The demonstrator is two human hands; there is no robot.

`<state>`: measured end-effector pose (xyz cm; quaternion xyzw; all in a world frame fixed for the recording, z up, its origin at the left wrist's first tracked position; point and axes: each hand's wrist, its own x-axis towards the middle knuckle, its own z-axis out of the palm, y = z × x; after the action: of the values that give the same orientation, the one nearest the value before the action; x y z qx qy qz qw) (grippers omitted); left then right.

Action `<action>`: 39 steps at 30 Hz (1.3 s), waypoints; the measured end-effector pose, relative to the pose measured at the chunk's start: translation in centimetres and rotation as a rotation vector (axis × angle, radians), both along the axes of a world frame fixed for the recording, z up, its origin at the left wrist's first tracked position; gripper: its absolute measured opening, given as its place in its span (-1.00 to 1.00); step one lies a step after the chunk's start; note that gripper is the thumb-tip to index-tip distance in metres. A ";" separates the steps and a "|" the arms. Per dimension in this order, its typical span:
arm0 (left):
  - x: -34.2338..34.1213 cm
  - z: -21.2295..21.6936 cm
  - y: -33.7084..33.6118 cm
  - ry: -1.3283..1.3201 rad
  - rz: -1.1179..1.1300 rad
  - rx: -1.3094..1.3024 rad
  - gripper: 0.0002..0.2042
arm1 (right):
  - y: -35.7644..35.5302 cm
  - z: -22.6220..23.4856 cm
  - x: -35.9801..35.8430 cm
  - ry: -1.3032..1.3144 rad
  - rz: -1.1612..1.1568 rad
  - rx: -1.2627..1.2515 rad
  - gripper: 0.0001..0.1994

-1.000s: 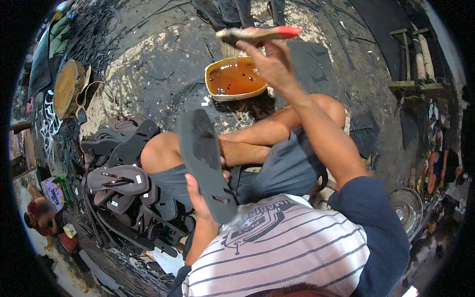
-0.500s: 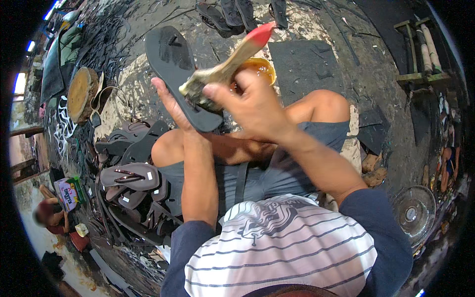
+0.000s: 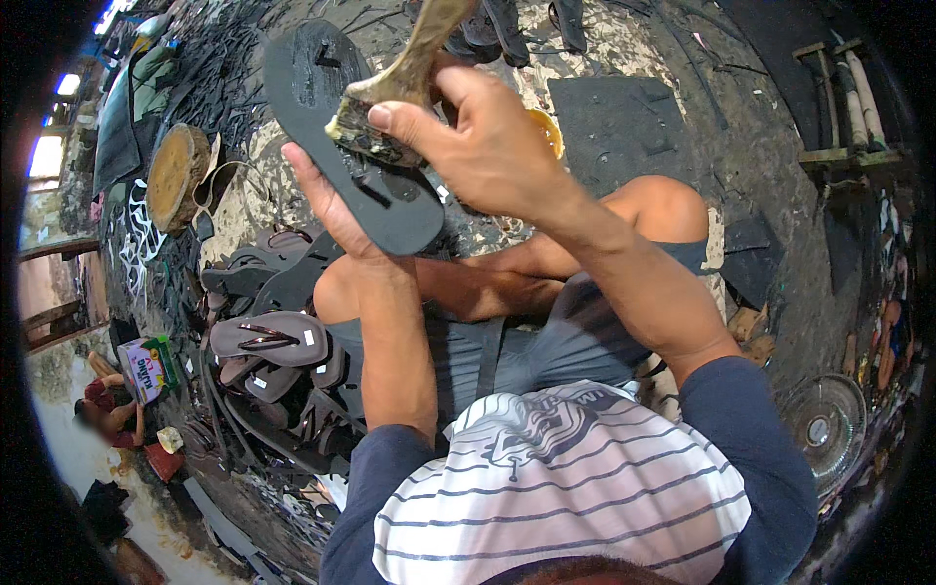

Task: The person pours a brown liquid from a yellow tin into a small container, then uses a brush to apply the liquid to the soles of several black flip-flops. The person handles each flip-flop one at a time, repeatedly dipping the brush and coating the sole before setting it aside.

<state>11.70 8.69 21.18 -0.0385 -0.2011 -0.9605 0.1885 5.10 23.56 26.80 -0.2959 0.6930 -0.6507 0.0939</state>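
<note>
My left hand (image 3: 336, 210) holds a dark grey flip-flop sole (image 3: 408, 222) from below, fingers under its edge and thumb side along its left. The sole is tilted, its upper face toward me, with strap slots and a shiny wet patch. My right hand (image 3: 497, 146) grips a wide brush (image 3: 414, 73) with a wooden handle near its bristle end. The bristles are clotted and rest against the middle of the sole. Behind my right hand is a yellow pot (image 3: 549, 133), mostly hidden.
Finished flip-flops (image 3: 268, 339) are heaped left of my knees, and more dark ones (image 3: 502, 24) lie at the far side. A black mat (image 3: 619, 132), a round wooden block (image 3: 177, 177) and a fan (image 3: 824, 429) stand around. Another person (image 3: 112, 400) sits far left.
The brush has moved up and left along the sole, away from its near end, its handle swinging more upright. The sole's near end has come into view, and the pot is more covered.
</note>
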 end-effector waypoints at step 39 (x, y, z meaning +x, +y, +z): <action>-26.0 -7.8 8.2 -0.686 -0.289 -0.130 -0.35 | 17.4 0.9 -1.0 -0.145 -0.393 -0.189 -0.56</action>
<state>-14.31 16.85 13.38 0.2456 -0.3057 -0.9194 -0.0299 4.09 40.92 27.68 -0.1152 0.6646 -0.7381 -0.0132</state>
